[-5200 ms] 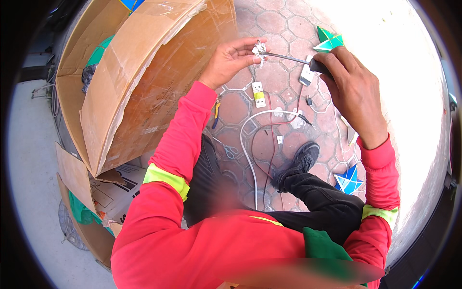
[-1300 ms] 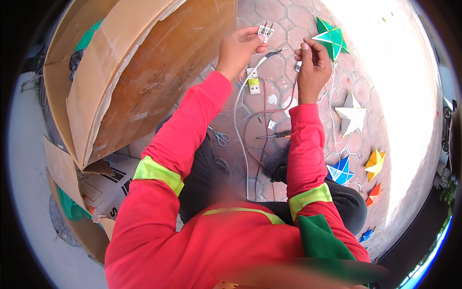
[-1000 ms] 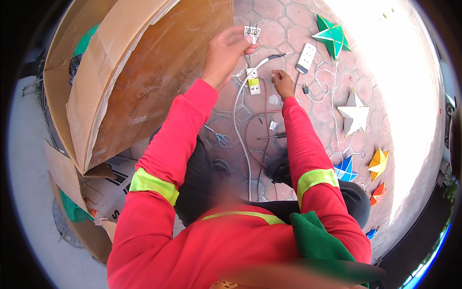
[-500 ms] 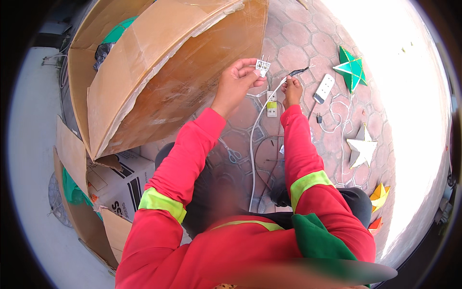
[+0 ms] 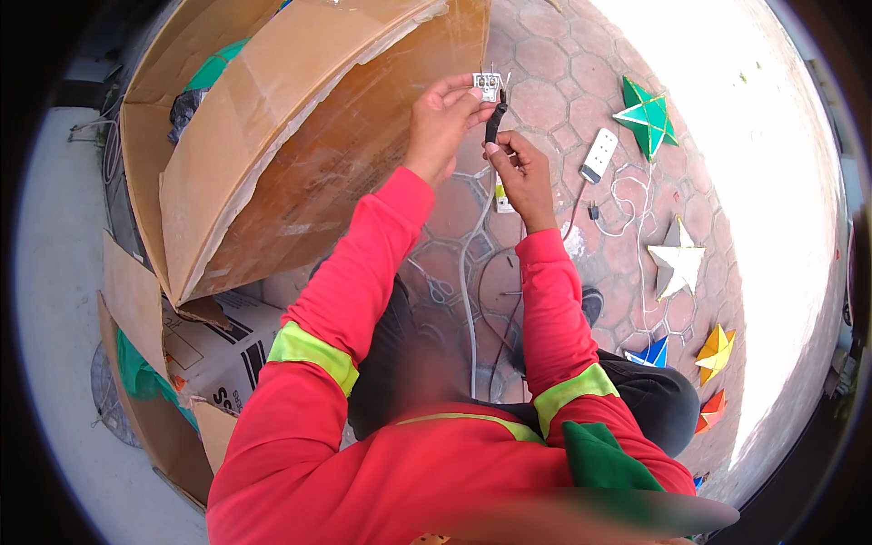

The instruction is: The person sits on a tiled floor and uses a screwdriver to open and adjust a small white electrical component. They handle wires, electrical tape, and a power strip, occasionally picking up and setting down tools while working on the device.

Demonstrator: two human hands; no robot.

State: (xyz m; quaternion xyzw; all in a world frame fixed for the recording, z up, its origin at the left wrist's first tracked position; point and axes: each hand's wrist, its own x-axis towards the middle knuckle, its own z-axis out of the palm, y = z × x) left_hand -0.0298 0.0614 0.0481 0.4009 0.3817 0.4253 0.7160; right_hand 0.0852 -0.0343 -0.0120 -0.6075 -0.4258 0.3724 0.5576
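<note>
In the upper middle of the frame, your left hand (image 5: 440,127) holds a small white plug piece (image 5: 486,86). Your thumb and fingers are closed together on its lower part, and its metal parts are showing, with two thin prongs pointing to the top edge. Your right hand (image 5: 524,177), a little lower and to the right, pinches the black wrapped end (image 5: 493,125) of a white cable (image 5: 467,282) between thumb and fingers. The bare wires at its tip stand just beside the plug piece; I cannot tell if they touch it. From your right hand, the cable runs down to the lower middle of the frame.

Behind this hand, a white and yellow socket (image 5: 502,198) is partly hidden. Right of centre, a white power strip (image 5: 599,154) lies on the paving (image 5: 540,56), and below it a small black plug (image 5: 593,211). Near the right side lie a green star (image 5: 646,118), a white star (image 5: 677,259) and a yellow star (image 5: 716,352). A large cardboard box (image 5: 300,163) fills the upper left, and scissors (image 5: 440,290) lie below the centre.
</note>
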